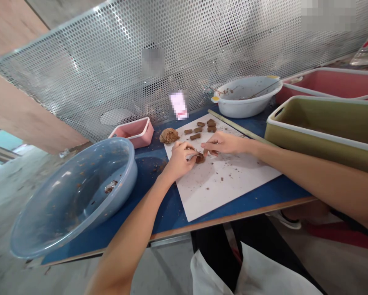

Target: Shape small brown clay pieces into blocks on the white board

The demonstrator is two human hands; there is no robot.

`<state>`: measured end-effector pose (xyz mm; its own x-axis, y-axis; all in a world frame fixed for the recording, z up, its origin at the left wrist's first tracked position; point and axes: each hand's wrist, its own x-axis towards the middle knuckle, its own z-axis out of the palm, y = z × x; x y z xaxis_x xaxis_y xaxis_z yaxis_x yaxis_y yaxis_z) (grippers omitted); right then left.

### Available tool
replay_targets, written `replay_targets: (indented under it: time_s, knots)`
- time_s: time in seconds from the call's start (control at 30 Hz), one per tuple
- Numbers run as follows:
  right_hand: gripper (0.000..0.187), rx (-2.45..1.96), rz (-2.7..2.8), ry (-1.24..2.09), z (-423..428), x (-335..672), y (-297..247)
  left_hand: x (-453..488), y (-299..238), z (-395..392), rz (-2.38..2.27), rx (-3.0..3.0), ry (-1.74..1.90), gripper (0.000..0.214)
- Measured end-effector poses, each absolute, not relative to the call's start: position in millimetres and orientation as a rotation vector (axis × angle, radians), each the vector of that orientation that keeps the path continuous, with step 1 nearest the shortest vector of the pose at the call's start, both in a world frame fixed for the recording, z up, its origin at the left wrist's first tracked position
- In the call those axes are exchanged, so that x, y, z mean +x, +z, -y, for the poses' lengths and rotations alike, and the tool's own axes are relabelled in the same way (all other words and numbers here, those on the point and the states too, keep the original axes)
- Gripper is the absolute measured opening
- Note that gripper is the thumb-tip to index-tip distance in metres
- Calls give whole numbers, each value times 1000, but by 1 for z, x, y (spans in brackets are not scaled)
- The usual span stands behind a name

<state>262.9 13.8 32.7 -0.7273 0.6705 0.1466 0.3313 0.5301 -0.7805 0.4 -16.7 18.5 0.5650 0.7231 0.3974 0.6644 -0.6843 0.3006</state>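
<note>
A small brown clay-like piece (199,158) lies on a white board (202,200). My left hand (183,159) has its fingers closed on the left side of this piece. My right hand (223,143) is just to the right, fingers bent and apart, with a fingertip at or beside the piece's right edge; contact is hard to make out. Beyond the hands are several short brown rolls (195,136) on the board. A large rough brown lump (169,135) sits at the board's far left corner.
A big blue basin (57,229) stands left, a small pink tub (145,137) behind it. At the back right are a white basin (248,108), an olive bin (319,137) and a red bin (346,82). A pale stick (233,126) borders the board. Perforated metal screen (116,69) behind.
</note>
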Motion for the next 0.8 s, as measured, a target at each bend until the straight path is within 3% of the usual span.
replay_targets:
  time_s: [0.2,0.5,0.8]
  knots:
    - [65,-801,2294,1274,-17,261,33,-1,16,16,-1164,2704,744,21]
    - [68,-839,2244,1248,-18,262,33,-1,17,17,-1212,2708,725,26]
    - [73,-937,2246,1160,-25,266,31,1,18,18,-1261,2640,768,16]
